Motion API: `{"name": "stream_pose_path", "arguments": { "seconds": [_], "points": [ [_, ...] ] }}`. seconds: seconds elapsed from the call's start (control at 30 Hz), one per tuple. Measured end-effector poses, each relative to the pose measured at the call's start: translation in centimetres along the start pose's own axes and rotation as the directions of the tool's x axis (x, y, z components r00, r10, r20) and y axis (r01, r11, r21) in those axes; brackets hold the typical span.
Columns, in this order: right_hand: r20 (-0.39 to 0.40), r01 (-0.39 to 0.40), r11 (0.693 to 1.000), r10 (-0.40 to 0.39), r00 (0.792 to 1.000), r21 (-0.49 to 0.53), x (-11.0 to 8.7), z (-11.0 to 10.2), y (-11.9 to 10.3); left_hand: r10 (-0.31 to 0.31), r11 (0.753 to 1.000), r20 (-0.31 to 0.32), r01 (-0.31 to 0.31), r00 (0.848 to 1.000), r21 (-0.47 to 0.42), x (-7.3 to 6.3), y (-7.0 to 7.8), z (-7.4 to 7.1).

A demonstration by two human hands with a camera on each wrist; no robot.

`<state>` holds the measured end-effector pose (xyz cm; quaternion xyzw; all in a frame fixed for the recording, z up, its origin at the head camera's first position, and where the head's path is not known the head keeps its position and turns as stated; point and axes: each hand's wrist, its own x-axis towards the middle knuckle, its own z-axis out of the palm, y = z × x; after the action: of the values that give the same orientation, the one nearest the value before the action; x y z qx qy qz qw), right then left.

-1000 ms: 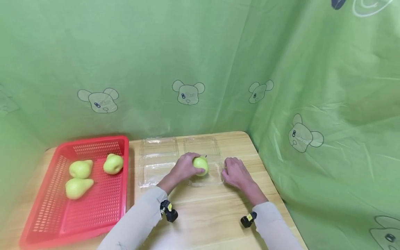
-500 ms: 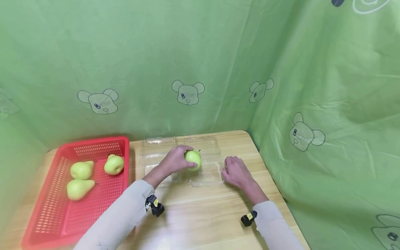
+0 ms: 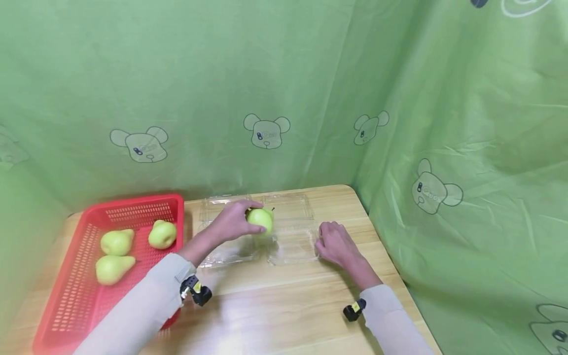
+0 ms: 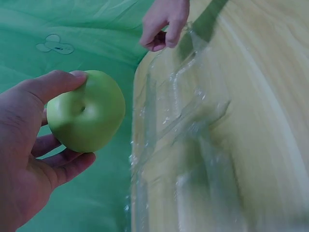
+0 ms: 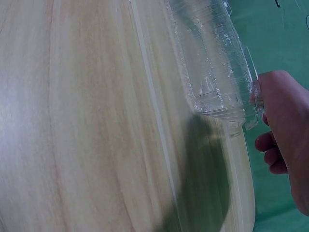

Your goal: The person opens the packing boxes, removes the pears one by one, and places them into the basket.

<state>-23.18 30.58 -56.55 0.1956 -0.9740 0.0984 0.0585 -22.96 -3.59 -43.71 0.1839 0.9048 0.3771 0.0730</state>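
Note:
A yellow-green pear (image 3: 263, 222) is in my left hand (image 3: 231, 222), thumb and fingers curled round it, raised above the clear plastic clamshell boxes. In the left wrist view the round base of the pear (image 4: 89, 116) faces the camera. My right hand (image 3: 336, 245) pinches the right edge of the near right clamshell box (image 3: 293, 248); in the right wrist view the thumb lies against the rim of that box (image 5: 207, 63). To the left lies another clear clamshell box (image 3: 230, 254), partly hidden under my left forearm and hand.
A red plastic basket (image 3: 179, 217) stands at the left of the wooden table (image 3: 266, 305). It holds several pears (image 3: 117, 242). Clear box lids (image 3: 288, 206) lie along the back. A green curtain (image 3: 199, 162) hangs close behind the table and at its right.
My left hand has moved left and up with the pear, away from the near right box to above the gap between the boxes. My right hand has stayed at the box edge.

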Motion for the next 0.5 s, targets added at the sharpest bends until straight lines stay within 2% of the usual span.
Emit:
{"name": "stream_pose_path", "arguments": {
  "seconds": [0.2,0.33,0.5],
  "points": [
    [0.014,-0.002,1.0,0.002,1.0,-0.018,0.1,0.0,-0.1,0.001,1.0,0.005,-0.001,1.0,0.01,-0.9,-1.0,-2.0],
    [0.018,-0.009,1.0,0.009,1.0,-0.019,0.1,-0.1,-0.1,-0.025,1.0,0.01,0.025,1.0,0.013,-1.4,-1.6,-3.2],
    [0.014,-0.003,1.0,0.004,1.0,-0.014,0.1,-0.3,-0.2,-0.046,0.999,-0.013,0.046,0.999,0.027,-2.2,-2.3,-4.7]
  ]
}}
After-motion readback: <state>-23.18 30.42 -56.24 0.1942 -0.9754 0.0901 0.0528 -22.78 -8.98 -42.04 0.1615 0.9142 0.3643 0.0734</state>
